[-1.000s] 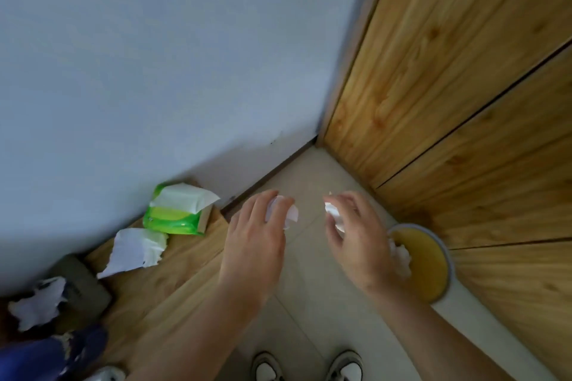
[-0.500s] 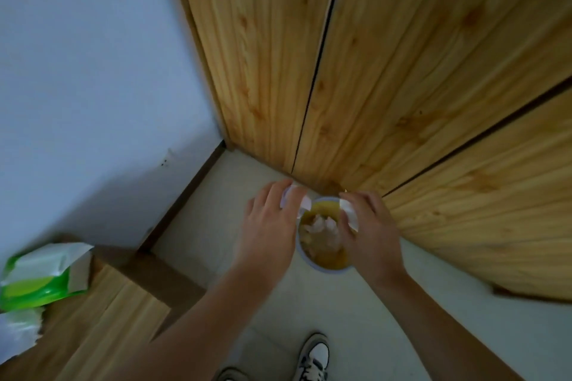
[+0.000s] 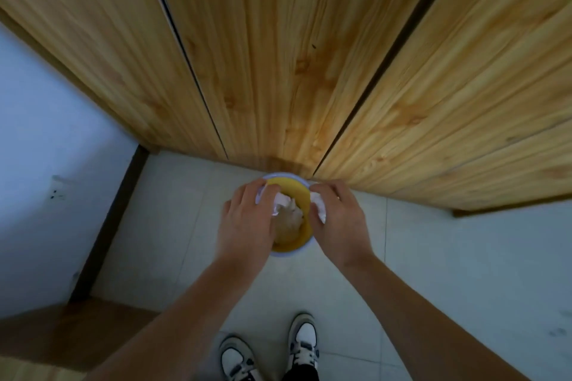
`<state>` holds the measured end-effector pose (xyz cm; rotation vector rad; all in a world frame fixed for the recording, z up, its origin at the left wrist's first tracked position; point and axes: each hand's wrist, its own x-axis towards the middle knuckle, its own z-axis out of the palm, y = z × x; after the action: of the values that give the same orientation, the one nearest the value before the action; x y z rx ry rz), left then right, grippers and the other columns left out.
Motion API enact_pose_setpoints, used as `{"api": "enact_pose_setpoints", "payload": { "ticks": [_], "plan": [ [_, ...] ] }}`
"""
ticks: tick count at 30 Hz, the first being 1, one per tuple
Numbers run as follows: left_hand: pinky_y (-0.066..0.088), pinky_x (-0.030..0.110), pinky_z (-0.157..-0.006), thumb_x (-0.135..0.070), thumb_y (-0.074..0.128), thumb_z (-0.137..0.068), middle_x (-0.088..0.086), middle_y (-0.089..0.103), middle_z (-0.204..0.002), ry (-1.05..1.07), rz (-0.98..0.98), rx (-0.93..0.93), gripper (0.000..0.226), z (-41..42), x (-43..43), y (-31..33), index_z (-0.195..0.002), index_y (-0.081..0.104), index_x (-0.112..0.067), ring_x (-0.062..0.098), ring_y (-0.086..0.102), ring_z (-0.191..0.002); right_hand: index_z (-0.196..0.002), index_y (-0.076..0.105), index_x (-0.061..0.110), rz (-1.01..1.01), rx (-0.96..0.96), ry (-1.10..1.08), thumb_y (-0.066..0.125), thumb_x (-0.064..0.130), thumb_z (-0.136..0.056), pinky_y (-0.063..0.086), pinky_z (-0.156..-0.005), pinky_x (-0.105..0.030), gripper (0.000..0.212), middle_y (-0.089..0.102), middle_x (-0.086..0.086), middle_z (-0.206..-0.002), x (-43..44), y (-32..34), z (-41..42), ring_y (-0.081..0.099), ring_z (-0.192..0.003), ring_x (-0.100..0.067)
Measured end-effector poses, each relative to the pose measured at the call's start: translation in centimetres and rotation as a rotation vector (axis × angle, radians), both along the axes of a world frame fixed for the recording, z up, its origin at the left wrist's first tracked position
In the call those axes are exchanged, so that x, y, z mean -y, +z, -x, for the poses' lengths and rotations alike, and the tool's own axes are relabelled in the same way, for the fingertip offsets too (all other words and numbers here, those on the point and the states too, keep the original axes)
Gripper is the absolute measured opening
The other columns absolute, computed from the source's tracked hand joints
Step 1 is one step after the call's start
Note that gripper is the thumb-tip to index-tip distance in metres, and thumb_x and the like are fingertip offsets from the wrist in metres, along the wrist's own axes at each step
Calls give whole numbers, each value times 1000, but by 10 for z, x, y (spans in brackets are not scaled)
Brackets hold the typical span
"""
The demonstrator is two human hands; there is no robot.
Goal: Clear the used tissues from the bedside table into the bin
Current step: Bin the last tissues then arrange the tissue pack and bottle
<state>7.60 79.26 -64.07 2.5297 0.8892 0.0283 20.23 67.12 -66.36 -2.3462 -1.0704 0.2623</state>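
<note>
Wooden wardrobe doors (image 3: 278,56) meet pale tiled floor (image 3: 433,257) behind bin (image 3: 301,249).

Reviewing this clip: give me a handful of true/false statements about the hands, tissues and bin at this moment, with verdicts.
1. Each hand holds a white tissue. True: the left hand grips the left tissue, the right hand the right tissue.
2. The bin stands on the bedside table. False: it stands on the tiled floor.
3. Both hands are over the bin. True.
4. The bin is empty. False: crumpled tissues lie inside.
5. The bin's inside is green. False: it is yellow.
</note>
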Motion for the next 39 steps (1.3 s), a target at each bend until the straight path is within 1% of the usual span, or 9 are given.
{"api": "enact_pose_setpoints", "payload": {
  "ticks": [5,12,14,18,21,26,29,34,39],
  "plan": [
    [47,43,-87,-11,66,-84,5,57,-128,-47,-38,7,43,-12,-9,-56,-125,58,-23,30,54,-117,-110,70,7,-4,-29,-43,68,2,-85,56,-76,-45,26,62,-16,-115,-6,-49,-2,64,-98,-38],
    [49,42,-85,-9,69,-81,4,58,-127,-68,-45,12,51,-9,-10,-137,-128,55,-23,28,56,-114,-113,70,5,19,-78,-53,71,1,-84,58,-78,-47,29,63,-17,-116,-10,-131,13,66,-98,-39],
    [49,40,-88,-12,70,-82,2,57,-130,-75,-40,2,56,-7,-9,-155,-134,53,-24,26,55,-117,-109,70,5,31,-93,-67,71,1,-83,57,-75,-46,26,63,-17,-115,-13,-149,16,66,-97,-39],
    [44,41,-105,-24,74,-84,5,50,-142,-88,9,-2,72,-10,-8,-183,-147,39,-21,26,47,-130,-106,70,4,24,-94,-98,73,4,-84,56,-74,-42,22,63,-18,-112,-20,-174,22,66,-97,-39],
    [41,45,-108,-32,78,-79,7,47,-145,-48,13,-15,83,-9,-3,-193,-149,36,-19,28,46,-132,-108,70,6,37,-116,-132,72,12,-84,52,-77,-40,24,63,-16,-114,-18,-184,25,64,-99,-37],
    [39,45,-111,-42,74,-81,8,43,-149,-34,27,-14,82,1,5,-196,-147,30,-23,30,42,-135,-116,69,13,134,-69,-108,71,19,-86,55,-83,-49,30,64,-14,-118,-6,-182,27,63,-102,-39],
    [41,49,-108,-46,71,-80,7,47,-145,-18,25,2,76,6,4,-187,-144,36,-23,29,46,-131,-116,69,15,144,-19,-113,66,27,-91,51,-91,-50,28,66,-12,-118,0,-171,25,63,-107,-37],
    [35,44,-109,-55,58,-83,4,47,-144,18,-1,15,67,10,-1,-148,-141,45,-23,26,43,-132,-126,65,17,226,-22,-77,39,47,-96,41,-103,-53,50,62,-9,-130,-3,-130,21,56,-122,-32],
    [35,47,-111,-62,51,-83,10,46,-150,53,-52,12,73,17,-18,-84,-143,45,-20,30,42,-136,-126,63,18,199,46,-30,44,48,-97,42,-102,-51,46,61,-8,-132,-14,-72,21,56,-122,-30]
  ]
}}
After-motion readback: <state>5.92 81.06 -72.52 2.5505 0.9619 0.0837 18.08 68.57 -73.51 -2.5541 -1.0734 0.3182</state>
